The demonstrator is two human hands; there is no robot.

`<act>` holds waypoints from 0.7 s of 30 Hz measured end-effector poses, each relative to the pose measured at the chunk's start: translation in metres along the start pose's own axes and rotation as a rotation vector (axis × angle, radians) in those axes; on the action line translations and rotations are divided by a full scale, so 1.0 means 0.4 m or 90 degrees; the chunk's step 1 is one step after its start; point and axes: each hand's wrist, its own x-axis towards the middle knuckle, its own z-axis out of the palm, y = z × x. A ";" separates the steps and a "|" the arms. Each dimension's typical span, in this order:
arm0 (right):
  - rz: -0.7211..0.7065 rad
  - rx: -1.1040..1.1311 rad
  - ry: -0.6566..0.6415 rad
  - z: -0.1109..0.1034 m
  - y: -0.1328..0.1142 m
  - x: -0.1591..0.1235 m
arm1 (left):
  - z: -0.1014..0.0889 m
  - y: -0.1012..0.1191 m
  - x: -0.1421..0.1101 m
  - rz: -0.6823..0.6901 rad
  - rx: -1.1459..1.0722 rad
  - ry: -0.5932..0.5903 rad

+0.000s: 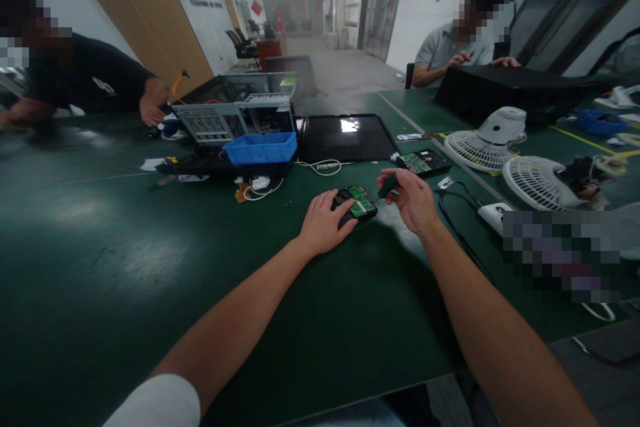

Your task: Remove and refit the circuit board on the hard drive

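Note:
A black hard drive [356, 205] with a green circuit board on top lies on the dark green table [150, 267]. My left hand [325, 221] rests on its near left side, fingers curled over it. My right hand [410, 199] hovers just right of the drive, closed round a dark green screwdriver handle [389, 186] that points down toward the drive.
A second drive [424, 161] lies behind, with a black panel [346, 137], a blue tray [261, 147] and an open computer case [235, 113]. White fan parts [487, 140] and a cable [455, 213] lie at right. Two other people work at the far corners.

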 end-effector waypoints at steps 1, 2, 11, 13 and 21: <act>-0.005 -0.002 -0.001 -0.001 0.000 0.000 | 0.001 -0.001 0.000 0.001 -0.001 0.000; -0.008 -0.003 -0.001 -0.001 0.001 0.000 | 0.001 -0.001 0.000 0.001 -0.002 0.000; 0.002 -0.010 -0.012 -0.002 0.003 0.000 | 0.003 -0.001 0.000 0.002 -0.004 0.000; 0.009 -0.006 -0.005 -0.002 0.004 0.003 | 0.003 -0.001 0.000 0.002 -0.002 0.003; 0.013 -0.005 0.005 0.002 0.004 0.007 | -0.002 0.000 0.000 -0.002 0.000 -0.006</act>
